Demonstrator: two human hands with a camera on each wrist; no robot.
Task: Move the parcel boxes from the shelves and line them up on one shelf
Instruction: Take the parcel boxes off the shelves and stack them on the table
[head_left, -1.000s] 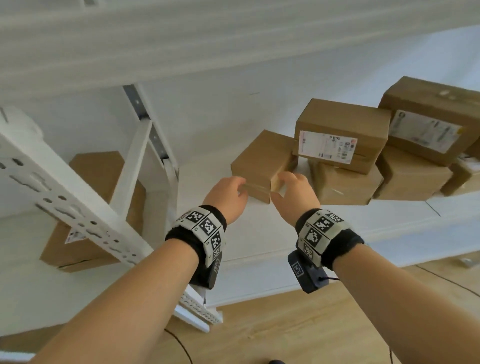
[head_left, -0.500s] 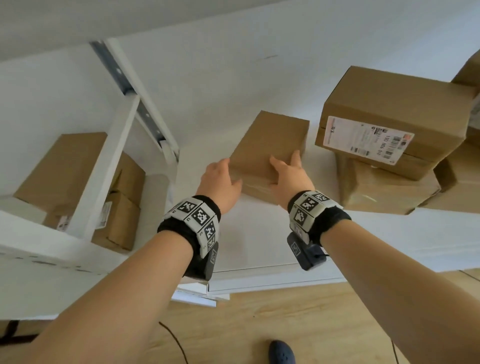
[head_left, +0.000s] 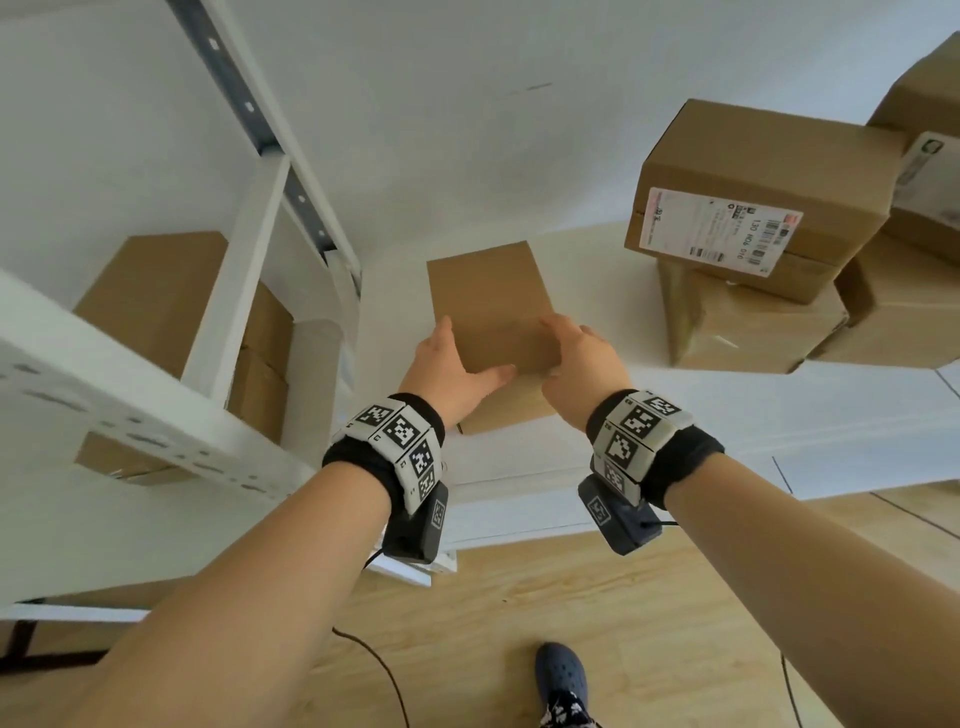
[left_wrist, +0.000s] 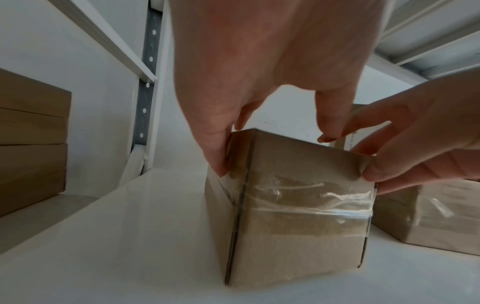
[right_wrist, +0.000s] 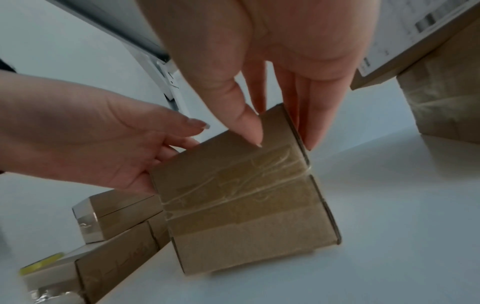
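A small plain brown parcel box (head_left: 488, 301) stands on the white shelf (head_left: 623, 431), its long side running away from me. My left hand (head_left: 462, 358) holds its left side with the thumb lying across the near top edge. My right hand (head_left: 576, 358) holds the right side, thumb on top. In the left wrist view the left hand (left_wrist: 272, 148) pinches the taped box (left_wrist: 298, 226) at its upper corner, with the right hand (left_wrist: 415, 154) on the opposite corner. The right wrist view shows the right hand (right_wrist: 283, 142) pinching the box (right_wrist: 246, 205) at its top right edge.
A labelled box (head_left: 753, 171) lies on another box (head_left: 743, 332) just right of the held one, with more boxes (head_left: 904, 312) at the far right. Beyond a white upright (head_left: 234, 291), the left bay holds stacked boxes (head_left: 150, 301). A blue shoe (head_left: 563, 675) stands on the wooden floor.
The small box has turned from corner-on to square with the shelf. Both hands slid from its near corner to its two sides. The view has moved closer and looks further down.
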